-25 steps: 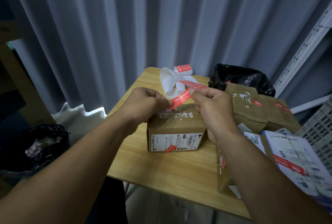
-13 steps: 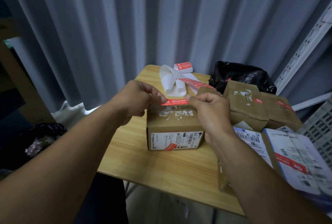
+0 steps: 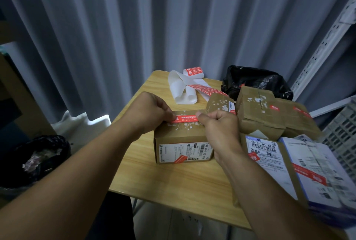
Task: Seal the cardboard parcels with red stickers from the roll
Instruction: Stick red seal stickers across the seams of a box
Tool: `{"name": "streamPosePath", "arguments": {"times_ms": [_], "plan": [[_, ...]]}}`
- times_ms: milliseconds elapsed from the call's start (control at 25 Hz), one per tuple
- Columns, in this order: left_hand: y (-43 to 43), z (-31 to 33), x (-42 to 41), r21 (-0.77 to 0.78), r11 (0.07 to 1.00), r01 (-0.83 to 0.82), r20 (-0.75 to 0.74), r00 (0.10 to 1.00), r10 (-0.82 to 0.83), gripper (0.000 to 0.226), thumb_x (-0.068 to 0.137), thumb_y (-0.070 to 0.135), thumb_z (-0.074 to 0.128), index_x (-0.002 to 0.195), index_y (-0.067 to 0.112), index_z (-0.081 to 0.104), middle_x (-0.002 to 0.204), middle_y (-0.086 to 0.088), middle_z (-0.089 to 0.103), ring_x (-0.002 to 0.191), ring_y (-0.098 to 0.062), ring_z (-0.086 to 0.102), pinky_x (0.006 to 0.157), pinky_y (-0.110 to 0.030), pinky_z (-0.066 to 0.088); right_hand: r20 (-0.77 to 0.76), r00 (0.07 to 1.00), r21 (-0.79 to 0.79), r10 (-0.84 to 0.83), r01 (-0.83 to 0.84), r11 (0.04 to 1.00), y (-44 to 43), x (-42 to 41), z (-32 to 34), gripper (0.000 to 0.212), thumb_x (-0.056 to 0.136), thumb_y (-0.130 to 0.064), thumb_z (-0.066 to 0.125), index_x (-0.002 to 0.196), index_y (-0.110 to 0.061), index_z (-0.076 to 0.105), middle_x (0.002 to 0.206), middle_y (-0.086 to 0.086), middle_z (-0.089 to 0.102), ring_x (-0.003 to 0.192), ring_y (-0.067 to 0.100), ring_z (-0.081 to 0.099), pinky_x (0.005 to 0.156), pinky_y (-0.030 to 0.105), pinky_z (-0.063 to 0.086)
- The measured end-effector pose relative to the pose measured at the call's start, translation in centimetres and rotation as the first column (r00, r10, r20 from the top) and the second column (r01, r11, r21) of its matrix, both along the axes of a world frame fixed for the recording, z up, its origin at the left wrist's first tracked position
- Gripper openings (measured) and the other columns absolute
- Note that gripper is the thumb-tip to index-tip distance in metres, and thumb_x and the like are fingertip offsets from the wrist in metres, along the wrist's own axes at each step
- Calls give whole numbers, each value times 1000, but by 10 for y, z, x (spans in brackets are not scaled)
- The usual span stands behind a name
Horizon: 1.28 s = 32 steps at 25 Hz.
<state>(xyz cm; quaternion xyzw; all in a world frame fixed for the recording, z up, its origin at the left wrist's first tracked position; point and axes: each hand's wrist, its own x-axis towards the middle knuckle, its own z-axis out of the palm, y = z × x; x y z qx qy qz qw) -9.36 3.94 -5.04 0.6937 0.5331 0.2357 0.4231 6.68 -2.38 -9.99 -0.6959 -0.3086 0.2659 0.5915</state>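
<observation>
Grey ribbed backdrop (image 3: pixel 134 27) stands behind the wooden bench (image 3: pixel 173 182). Left hand (image 3: pixel 148 112): grip pinches the red sticker (image 3: pixel 185 118) at its nine o'clock end, atop the parcel (image 3: pixel 183 137). Right hand (image 3: pixel 219 126): grip pinches the three o'clock end. Roll (image 3: pixel 193 71) lies at twelve o'clock. Advised: hold the strip taut, lay it square, press from the centre outward.

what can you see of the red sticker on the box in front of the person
The red sticker is a narrow paper-like strip with white print too small to read. It lies level, running left to right across the far part of the top of the cardboard box, just beyond patches of torn white residue. The left hand pinches its left end and the right hand its right end. Whether it is stuck down cannot be told.
</observation>
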Motion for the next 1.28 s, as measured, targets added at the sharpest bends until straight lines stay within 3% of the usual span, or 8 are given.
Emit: {"name": "streamPosePath", "arguments": {"times_ms": [320,560,680,760,880,1040,1120,1280], "plan": [[-4,-2,4,108,994,-19,-105,994,31,8,85,23,80,81,16,80,80,0,76,80,-15,71,75,-36,61,90,996,-32,-5,8,999,0,1,-4,25,82,-28,80,65,-17,64,61,-6,64,62,13,60,63,27,46],[-6,-2,6,182,983,-17,-166,985,48,8,85,25,79,87,17,81,83,1,76,80,-14,71,76,-37,61,198,980,-6,-27,29,1000,1,-1,-8,26,82,-26,79,63,-18,62,62,-8,63,61,10,60,62,26,47],[-7,-3,7,203,979,-20,-179,982,57,7,85,25,79,88,18,82,84,1,76,81,-14,70,75,-36,61,249,966,4,-66,68,998,1,-3,-10,23,80,-27,80,75,-21,59,76,-5,63,69,12,61,63,28,48],[-7,-3,8,215,976,-22,-184,981,63,7,85,25,79,87,19,82,85,2,77,81,-12,70,75,-34,60,198,976,-7,-93,96,995,-1,-1,-11,29,82,-26,79,91,-21,52,87,-6,58,74,12,58,62,27,44],[-7,-5,7,219,975,-23,-182,981,64,6,84,24,80,86,20,82,83,3,76,80,-11,69,71,-30,57,139,986,-38,-90,96,995,4,2,-10,32,84,-33,72,100,-23,46,105,-2,60,95,21,61,79,34,49],[-5,-7,7,239,971,-24,-186,980,70,8,81,27,82,82,20,82,79,2,75,80,-12,69,72,-32,58,347,937,-259,26,69,963,11,-6,-9,100,45,-84,66,115,-13,55,120,5,59,112,29,57,92,46,53],[-5,-8,7,234,972,-29,-185,980,73,7,81,27,82,82,20,82,80,3,75,81,-12,69,75,-33,59,345,937,-311,63,51,949,14,-7,-9,100,40,-86,64,112,-17,59,119,5,59,112,31,58,91,47,54],[-6,-8,8,230,973,-32,-189,979,76,5,83,25,81,85,21,82,84,4,75,83,-12,68,76,-34,59,199,978,-306,55,9,952,16,-2,-11,84,57,-65,71,128,-24,53,130,0,56,121,28,55,99,50,49]]}}
